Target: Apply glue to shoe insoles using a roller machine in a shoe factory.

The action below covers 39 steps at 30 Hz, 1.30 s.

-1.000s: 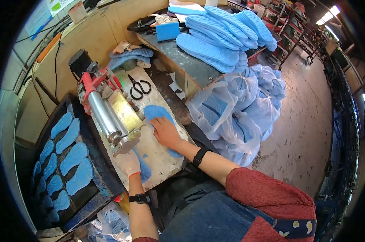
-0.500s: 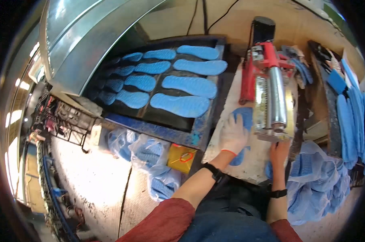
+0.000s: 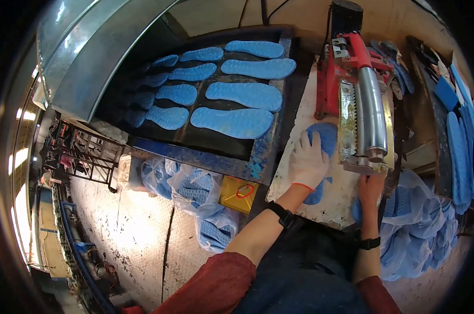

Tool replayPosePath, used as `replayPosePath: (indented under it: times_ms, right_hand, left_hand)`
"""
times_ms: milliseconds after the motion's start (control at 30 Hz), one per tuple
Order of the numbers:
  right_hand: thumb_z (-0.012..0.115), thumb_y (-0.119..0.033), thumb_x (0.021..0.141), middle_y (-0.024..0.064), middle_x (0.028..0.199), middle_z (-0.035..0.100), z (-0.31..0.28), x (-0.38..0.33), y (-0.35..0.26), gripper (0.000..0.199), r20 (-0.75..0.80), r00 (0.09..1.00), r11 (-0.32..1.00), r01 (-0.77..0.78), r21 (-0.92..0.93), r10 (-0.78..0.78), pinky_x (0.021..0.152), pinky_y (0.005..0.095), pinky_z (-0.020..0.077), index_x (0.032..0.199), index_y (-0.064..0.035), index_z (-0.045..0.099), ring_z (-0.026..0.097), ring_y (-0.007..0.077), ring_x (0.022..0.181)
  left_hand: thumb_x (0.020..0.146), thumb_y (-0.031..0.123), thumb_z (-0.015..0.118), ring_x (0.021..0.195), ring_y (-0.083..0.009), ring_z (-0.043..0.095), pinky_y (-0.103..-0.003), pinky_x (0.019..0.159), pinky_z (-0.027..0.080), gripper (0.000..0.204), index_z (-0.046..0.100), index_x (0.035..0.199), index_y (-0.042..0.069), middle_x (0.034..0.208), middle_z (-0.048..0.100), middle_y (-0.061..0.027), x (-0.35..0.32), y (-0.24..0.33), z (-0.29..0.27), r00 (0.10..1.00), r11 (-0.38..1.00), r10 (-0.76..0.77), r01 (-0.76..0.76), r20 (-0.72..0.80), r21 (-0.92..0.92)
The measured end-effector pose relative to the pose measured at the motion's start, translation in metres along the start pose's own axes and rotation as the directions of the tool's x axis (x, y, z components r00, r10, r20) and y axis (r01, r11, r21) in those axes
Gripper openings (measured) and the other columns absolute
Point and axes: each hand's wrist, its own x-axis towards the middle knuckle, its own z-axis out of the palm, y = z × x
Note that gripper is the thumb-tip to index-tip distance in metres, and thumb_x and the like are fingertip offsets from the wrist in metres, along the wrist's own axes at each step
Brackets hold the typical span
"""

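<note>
My left hand [image 3: 308, 161], in a white glove with an orange cuff edge, lies flat with its fingers apart on a blue shoe insole [image 3: 326, 135]. That insole rests on a pale, worn board [image 3: 328, 209], and my palm hides its middle. To its right stands a red machine with a silver cylinder [image 3: 372, 112] and a toothed metal edge. My bare right hand [image 3: 370, 189] is closed at the machine's near end. Its fingertips and whatever they grip are hidden there. Beside my right wrist, a bit of blue material [image 3: 357, 210] shows at the board's edge.
Rows of blue insoles [image 3: 232, 122] lie on a dark blue-framed tray [image 3: 205, 163] at left, under a metal hood [image 3: 98, 52]. Clear bags of insoles [image 3: 195, 186] and a yellow container [image 3: 236, 193] sit below it. More bags [image 3: 420, 230] and blue strips [image 3: 459, 157] are at right.
The whole view has shifted a little, with the tray and machine appearing higher. My left hand stays on the insole, and my right hand stays at the machine's near end.
</note>
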Motion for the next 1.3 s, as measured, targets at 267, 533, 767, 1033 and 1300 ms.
replayPosePath:
  times_ms: [267, 533, 767, 1033, 1300]
  right_hand:
    - [0.061, -0.012, 0.075, 0.0391, 0.113, 0.051, 0.005, 0.000, 0.006, 0.028, -0.041, 0.998, 0.998, 0.050, -0.027, -0.051, 0.104, 0.0539, 0.0337, 0.089, 0.0117, 0.060, 0.047, 0.0532, 0.111]
    - [0.060, -0.010, 0.073, 0.0316, 0.108, 0.055, 0.001, -0.002, 0.001, 0.028, -0.013, 0.999, 0.993, 0.032, -0.115, -0.034, 0.093, 0.0539, 0.0392, 0.096, 0.0062, 0.060, 0.048, 0.0495, 0.105]
    - [0.057, -0.008, 0.070, 0.0283, 0.093, 0.054, -0.003, 0.001, -0.005, 0.016, -0.140, 0.979, 0.989, 0.143, -0.037, -0.146, 0.080, 0.0539, 0.0418, 0.074, 0.0076, 0.058, 0.050, 0.0462, 0.093]
    - [0.060, -0.007, 0.069, 0.0315, 0.091, 0.053, 0.000, 0.000, -0.005, 0.018, -0.201, 0.963, 0.984, 0.179, -0.011, -0.178, 0.080, 0.0553, 0.0411, 0.067, 0.0090, 0.054, 0.050, 0.0480, 0.090]
    - [0.059, -0.008, 0.070, 0.0304, 0.094, 0.054, -0.004, 0.004, -0.008, 0.019, -0.137, 0.981, 0.990, 0.138, 0.002, -0.136, 0.084, 0.0542, 0.0414, 0.076, 0.0096, 0.059, 0.049, 0.0481, 0.094]
  left_hand:
    - [0.077, 0.022, 0.058, 0.101, -0.0352, 0.052, -0.043, 0.081, 0.048, 0.053, 0.046, 0.124, 0.003, 0.123, 0.046, -0.0188, -0.001, -0.001, 0.003, 0.999, 1.000, 0.007, -0.007, -0.039, -0.004]
    - [0.077, 0.021, 0.059, 0.099, -0.0354, 0.052, -0.045, 0.079, 0.048, 0.051, 0.047, 0.122, 0.003, 0.118, 0.046, -0.0177, 0.001, 0.001, -0.006, 1.000, 0.999, 0.010, -0.011, -0.019, -0.045]
    - [0.077, 0.020, 0.059, 0.099, -0.0355, 0.052, -0.045, 0.078, 0.048, 0.049, 0.047, 0.121, 0.004, 0.118, 0.046, -0.0172, 0.002, 0.005, -0.005, 1.000, 1.000, -0.007, 0.007, 0.014, -0.020]
    - [0.077, 0.021, 0.059, 0.101, -0.0358, 0.052, -0.046, 0.080, 0.048, 0.051, 0.046, 0.123, 0.004, 0.119, 0.045, -0.0177, 0.002, 0.003, -0.003, 1.000, 1.000, -0.016, 0.016, 0.018, -0.027]
    - [0.077, 0.021, 0.060, 0.103, -0.0363, 0.051, -0.046, 0.084, 0.046, 0.052, 0.047, 0.124, 0.004, 0.122, 0.045, -0.0185, 0.003, 0.002, -0.003, 0.999, 0.998, -0.023, 0.025, 0.041, -0.056]
